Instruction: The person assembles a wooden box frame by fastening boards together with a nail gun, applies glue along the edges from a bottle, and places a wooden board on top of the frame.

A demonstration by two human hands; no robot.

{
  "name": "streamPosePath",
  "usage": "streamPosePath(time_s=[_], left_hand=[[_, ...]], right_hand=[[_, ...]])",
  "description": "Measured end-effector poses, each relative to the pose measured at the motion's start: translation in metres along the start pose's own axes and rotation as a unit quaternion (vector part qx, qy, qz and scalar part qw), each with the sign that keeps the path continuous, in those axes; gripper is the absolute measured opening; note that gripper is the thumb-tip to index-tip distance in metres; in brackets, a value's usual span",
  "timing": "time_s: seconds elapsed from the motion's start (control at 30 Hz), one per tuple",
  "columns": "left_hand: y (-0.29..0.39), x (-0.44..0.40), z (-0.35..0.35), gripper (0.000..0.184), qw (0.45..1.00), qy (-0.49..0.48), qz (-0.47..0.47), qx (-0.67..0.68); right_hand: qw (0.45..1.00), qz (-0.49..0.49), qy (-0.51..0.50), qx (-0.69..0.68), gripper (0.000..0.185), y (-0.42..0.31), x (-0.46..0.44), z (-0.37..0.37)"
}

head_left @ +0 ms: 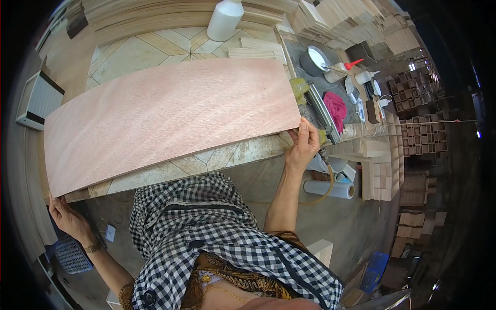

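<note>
A long, thin wooden panel point(170, 116) with pinkish grain lies across the view above the tiled worktop point(139, 51). My left hand point(70, 219) grips its near left corner, with the fingers at the edge. At its near right corner my right hand point(305, 142) pinches the panel between thumb and fingers. Just beyond that hand is a green and silver nail gun point(320, 111), with a yellow hose running down from it. Part of the nail gun is hidden behind the panel's right end.
A white bottle point(225, 20) stands behind the panel near stacked boards point(181, 13). To the right are a bowl of white glue point(314, 59), a red-tipped bottle point(338, 71) and a pink cloth point(335, 111). A plastic roll point(329, 189) is below the bench.
</note>
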State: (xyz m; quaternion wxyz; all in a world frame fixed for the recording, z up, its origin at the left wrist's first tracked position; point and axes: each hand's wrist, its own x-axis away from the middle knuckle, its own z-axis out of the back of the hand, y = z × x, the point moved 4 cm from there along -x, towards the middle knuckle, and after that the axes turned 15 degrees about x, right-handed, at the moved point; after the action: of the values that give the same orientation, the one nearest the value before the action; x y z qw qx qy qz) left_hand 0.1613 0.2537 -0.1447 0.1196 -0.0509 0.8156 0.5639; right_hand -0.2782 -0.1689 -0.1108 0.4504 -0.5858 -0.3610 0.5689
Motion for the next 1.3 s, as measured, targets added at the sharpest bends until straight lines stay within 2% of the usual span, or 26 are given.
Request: streamPosePath(time_s=[0.23,0.43,0.53,1.07,1.3], left_hand=[[-0.001,0.000,0.003,0.031,1.000,0.003,0.009,-0.008],[0.000,0.000,0.002,0.030,1.000,0.004,0.017,0.014],[-0.002,-0.001,0.003,0.029,1.000,0.008,0.018,0.010],[-0.008,-0.007,0.017,0.029,1.000,0.009,0.010,0.002],[0.003,-0.003,-0.002,0.030,1.000,0.017,0.001,-0.016]], right_hand=[[1.000,0.011,-0.012,-0.008,0.015,0.001,0.005,0.001],[0.991,0.111,-0.048,0.052,0.021,0.012,-0.003,0.010],[0.989,0.127,-0.054,0.054,0.019,0.010,-0.006,0.009],[0.990,0.125,-0.063,0.011,0.017,0.017,-0.015,0.011],[0.988,0.144,-0.035,0.036,0.016,0.010,-0.012,0.007]])
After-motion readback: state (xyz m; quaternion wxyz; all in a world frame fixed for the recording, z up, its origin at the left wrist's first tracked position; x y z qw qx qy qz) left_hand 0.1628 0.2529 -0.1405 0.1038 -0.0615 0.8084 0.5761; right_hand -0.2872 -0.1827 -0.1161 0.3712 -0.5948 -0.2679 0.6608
